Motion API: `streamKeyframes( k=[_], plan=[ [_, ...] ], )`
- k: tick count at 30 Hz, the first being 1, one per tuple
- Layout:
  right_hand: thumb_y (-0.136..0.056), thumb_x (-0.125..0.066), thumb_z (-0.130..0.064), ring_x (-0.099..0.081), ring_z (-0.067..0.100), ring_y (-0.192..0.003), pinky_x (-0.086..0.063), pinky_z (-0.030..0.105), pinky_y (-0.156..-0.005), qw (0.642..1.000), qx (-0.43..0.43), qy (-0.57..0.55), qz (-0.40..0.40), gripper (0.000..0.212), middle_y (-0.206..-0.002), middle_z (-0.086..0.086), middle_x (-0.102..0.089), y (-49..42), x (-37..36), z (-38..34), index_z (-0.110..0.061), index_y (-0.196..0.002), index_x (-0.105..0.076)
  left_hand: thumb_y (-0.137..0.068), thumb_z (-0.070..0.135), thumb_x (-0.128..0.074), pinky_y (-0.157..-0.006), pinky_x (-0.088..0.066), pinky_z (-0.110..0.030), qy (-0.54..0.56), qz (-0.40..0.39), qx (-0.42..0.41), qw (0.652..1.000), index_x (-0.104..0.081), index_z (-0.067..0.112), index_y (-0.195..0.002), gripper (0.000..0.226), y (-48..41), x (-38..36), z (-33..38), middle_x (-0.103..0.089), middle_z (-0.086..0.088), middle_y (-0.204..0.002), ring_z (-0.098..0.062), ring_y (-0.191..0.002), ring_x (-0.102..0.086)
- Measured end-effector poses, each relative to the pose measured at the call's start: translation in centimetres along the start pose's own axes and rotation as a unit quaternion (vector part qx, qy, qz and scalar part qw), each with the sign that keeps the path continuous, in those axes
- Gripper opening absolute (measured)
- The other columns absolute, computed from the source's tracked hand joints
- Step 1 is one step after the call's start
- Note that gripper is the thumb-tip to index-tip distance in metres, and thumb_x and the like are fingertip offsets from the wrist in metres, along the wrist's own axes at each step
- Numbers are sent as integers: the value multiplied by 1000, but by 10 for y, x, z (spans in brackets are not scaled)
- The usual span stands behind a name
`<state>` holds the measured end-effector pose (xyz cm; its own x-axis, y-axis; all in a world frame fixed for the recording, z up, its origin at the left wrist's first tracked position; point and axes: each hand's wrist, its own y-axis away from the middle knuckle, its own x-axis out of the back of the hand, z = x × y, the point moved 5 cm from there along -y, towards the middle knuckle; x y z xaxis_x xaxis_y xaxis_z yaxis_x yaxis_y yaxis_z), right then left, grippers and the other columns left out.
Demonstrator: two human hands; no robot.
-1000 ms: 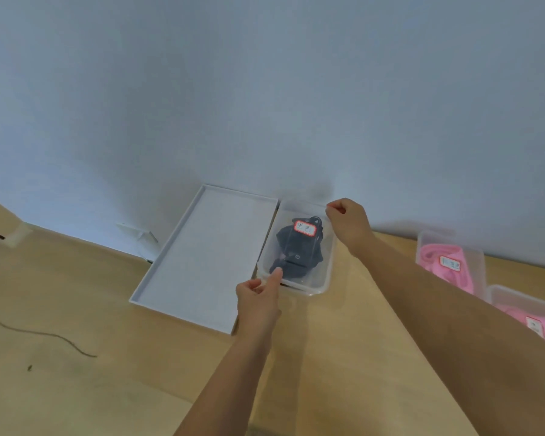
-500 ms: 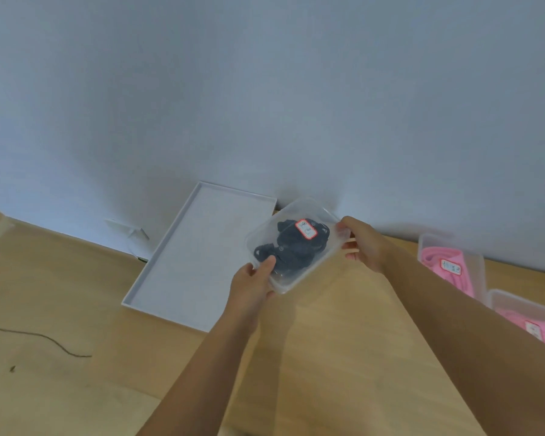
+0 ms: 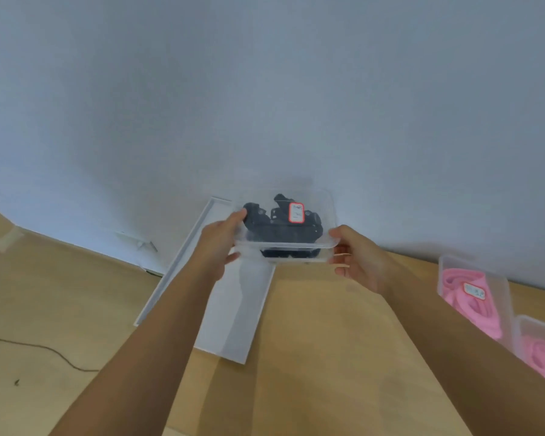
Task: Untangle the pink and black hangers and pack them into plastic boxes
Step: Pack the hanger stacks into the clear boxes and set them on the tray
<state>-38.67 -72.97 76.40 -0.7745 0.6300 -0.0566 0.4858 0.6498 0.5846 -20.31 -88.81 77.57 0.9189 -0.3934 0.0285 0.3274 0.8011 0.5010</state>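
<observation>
Head view: left hand (image 3: 224, 237) and right hand (image 3: 359, 262) each grip one end of the clear plastic box (image 3: 324, 206), fingers curled round its rim, and hold it off the table (image 3: 328, 357). Black hangers (image 3: 277, 229) are packed inside under a red-edged label (image 3: 296, 212). White tray (image 3: 233, 325) lies below the left hand. Right of the right hand, first pink box (image 3: 501, 287) and second pink box (image 3: 535, 324) sit filled. No loose hangers in view. Packing looks nearly done; this box needs setting down.

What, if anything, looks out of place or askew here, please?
Nothing looks spilled or damaged. The white tray lies skewed to the wall, and a thin dark cord strays across the wooden surface.
</observation>
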Motion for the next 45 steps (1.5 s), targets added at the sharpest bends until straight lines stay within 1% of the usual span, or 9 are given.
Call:
streamKeyframes(
  k=[5, 9, 15, 23, 27, 31, 33, 39, 45],
  plan=[
    [-87, -60, -26, -48, 16, -61, -44, 25, -62, 998, -17, -38, -43, 16, -68, 0, -48, -14, -74, 7, -15, -76, -58, -84, 42, -63, -75, -40, -28, -1, 20, 17, 1000, -60, 15, -107, 36, -47, 46, 25, -57, -3, -111, -17, -88, -49],
    [-83, -66, -30, -49, 17, -69, -48, 26, -67, 997, -41, -50, -34, 23, -80, 4, -48, -36, -100, 16, -10, -91, -59, -88, 39, -58, -77, -39, -29, -18, 31, 40, 999, -60, 18, -103, 26, -76, 60, 20, -55, -3, -114, -20, -93, -45],
    [-83, -67, -28, -50, 16, -74, -50, 27, -72, 995, -39, -88, -3, 45, -85, 3, -46, -58, -103, 14, -4, -119, -56, -86, 34, -58, -65, -34, -27, -34, 15, 38, 999, -59, 18, -79, 18, -98, 51, 25, -51, -2, -85, -15, -70, -41],
    [-87, -64, -18, -54, 12, -81, -47, 25, -94, 988, -24, -153, 19, 35, -87, 0, -51, -70, -106, 6, -1, -118, -57, -80, 29, -63, -60, -33, -24, 6, 47, 2, 999, -61, 13, -86, 17, -119, 43, 34, -55, -4, -90, -16, -70, -43],
    [-86, -66, -18, -58, 13, -84, -50, 23, -84, 988, -23, -152, 3, 33, -96, 4, -59, -72, -106, 4, -2, -114, -59, -82, 33, -64, -67, -40, -28, -53, 107, -26, 993, -58, 9, -91, 25, -117, 46, 37, -55, -5, -90, -22, -83, -50],
    [-82, -69, -30, -53, 19, -97, -49, 27, -77, 995, -16, -97, 2, 44, -102, 3, -53, -69, -102, 0, -6, -118, -56, -84, 20, -63, -102, -40, -36, -221, 211, -197, 932, -48, 11, -129, 48, -86, 38, 66, -49, -6, -130, -24, -123, -42],
    [-85, -66, -30, -52, 19, -100, -48, 30, -82, 997, -4, -77, 15, 38, -99, 0, -52, -63, -91, -1, -11, -115, -54, -86, 14, -61, -103, -41, -35, -238, 172, -260, 920, -48, 12, -129, 45, -66, 13, 74, -48, -5, -130, -21, -122, -43],
    [-87, -60, -19, -54, 16, -88, -46, 30, -90, 995, 62, -9, 72, 15, -93, 0, -56, -37, -25, -6, -12, -100, -57, -89, 9, -54, -103, -35, -26, -238, 21, -295, 925, -51, 9, -126, 37, -11, -86, 54, -47, -5, -131, -18, -122, -44],
    [-87, -58, -14, -56, 15, -88, -48, 25, -83, 972, 134, 69, 182, 26, -90, -5, -57, 7, 92, -10, -9, -113, -57, -89, 11, -54, -89, -35, -20, -299, -87, -254, 916, -53, 11, -121, 32, 32, -186, -7, -51, -1, -125, -15, -114, -49]
  ],
)
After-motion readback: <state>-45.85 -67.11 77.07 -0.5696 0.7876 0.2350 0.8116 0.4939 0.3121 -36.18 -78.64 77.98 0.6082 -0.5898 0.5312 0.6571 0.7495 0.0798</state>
